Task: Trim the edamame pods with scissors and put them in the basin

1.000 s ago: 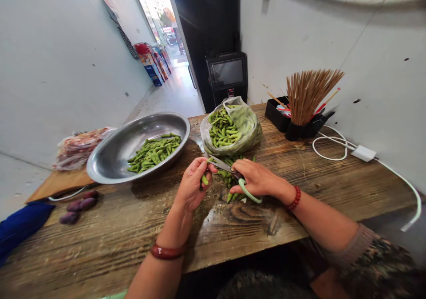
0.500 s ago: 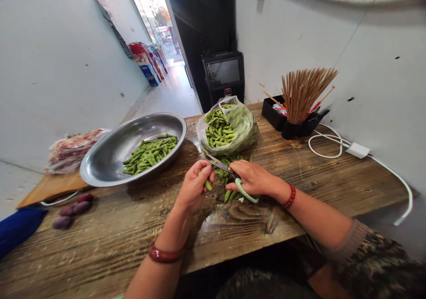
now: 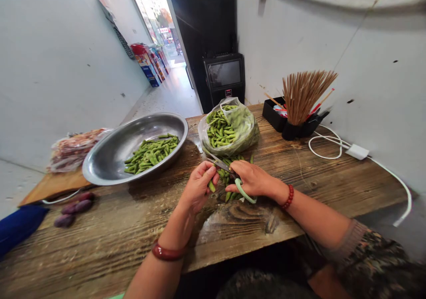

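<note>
My left hand (image 3: pixel 199 184) pinches a green edamame pod (image 3: pixel 211 186), whose lower end sticks out below the fingers. Close by on the right, my right hand (image 3: pixel 249 178) grips scissors (image 3: pixel 240 188) with pale green handles. Their blades point left toward the pod, just above the left fingertips. Loose edamame pods (image 3: pixel 230 196) lie on the wood beneath the scissors and right hand, partly hidden. Right behind them stands a clear plastic bag (image 3: pixel 248 132) full of pods. To the left, a wide steel basin (image 3: pixel 103 150) holds a pile of pods (image 3: pixel 151 155).
A black holder (image 3: pixel 274 117) with wooden skewers (image 3: pixel 308 95) stands at the back right, beside a white cable and adapter (image 3: pixel 357 151). Several purple tubers (image 3: pixel 83 206), a bagged reddish food (image 3: pixel 75 148) and blue cloth (image 3: pixel 21 228) are at left. The wooden table (image 3: pixel 133 241) ends near my body.
My left hand has shifted slightly right, nearer the scissors, with the pod still pinched. The right hand and scissors have hardly moved.
</note>
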The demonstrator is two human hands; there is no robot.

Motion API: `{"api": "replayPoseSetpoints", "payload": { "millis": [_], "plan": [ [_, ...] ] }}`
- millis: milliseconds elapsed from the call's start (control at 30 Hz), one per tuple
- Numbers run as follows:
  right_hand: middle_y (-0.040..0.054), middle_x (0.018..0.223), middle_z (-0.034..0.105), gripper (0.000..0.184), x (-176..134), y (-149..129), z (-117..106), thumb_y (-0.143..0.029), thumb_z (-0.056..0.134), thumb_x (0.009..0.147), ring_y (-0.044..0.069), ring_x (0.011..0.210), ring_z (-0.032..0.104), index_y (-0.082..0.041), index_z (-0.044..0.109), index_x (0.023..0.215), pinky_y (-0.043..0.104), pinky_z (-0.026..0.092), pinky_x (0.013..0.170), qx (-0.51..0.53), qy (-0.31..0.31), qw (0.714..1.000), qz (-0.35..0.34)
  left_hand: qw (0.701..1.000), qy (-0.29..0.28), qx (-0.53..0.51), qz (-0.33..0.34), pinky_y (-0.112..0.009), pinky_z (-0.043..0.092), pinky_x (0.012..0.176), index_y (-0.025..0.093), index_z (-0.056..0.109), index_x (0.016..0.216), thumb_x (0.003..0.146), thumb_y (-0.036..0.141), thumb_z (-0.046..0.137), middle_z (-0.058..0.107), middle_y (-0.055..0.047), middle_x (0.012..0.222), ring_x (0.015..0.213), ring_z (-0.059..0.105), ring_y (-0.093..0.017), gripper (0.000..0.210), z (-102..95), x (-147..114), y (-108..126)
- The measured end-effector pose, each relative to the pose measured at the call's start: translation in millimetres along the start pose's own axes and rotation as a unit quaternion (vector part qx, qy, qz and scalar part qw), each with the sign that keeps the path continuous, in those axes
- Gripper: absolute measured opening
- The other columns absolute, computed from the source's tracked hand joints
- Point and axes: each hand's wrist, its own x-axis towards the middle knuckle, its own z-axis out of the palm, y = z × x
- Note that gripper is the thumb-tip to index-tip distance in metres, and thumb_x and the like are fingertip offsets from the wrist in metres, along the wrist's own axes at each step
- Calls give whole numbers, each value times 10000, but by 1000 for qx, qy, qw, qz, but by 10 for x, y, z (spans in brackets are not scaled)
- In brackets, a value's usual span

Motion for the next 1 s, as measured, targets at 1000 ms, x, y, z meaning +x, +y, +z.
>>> {"api": "replayPoseSetpoints", "payload": {
  "millis": [1000],
  "plan": [
    [42, 818, 579, 296, 3, 67, -94, -427, 671, 821, 165, 729, 506, -168, 532, 855, 265, 358, 657, 3, 2, 1000, 27, 998, 45, -25, 18, -139, 225, 390, 154, 572, 801, 729, 322, 715, 578, 40, 635, 386, 326, -4, 233, -120, 43, 96]
  ]
}}
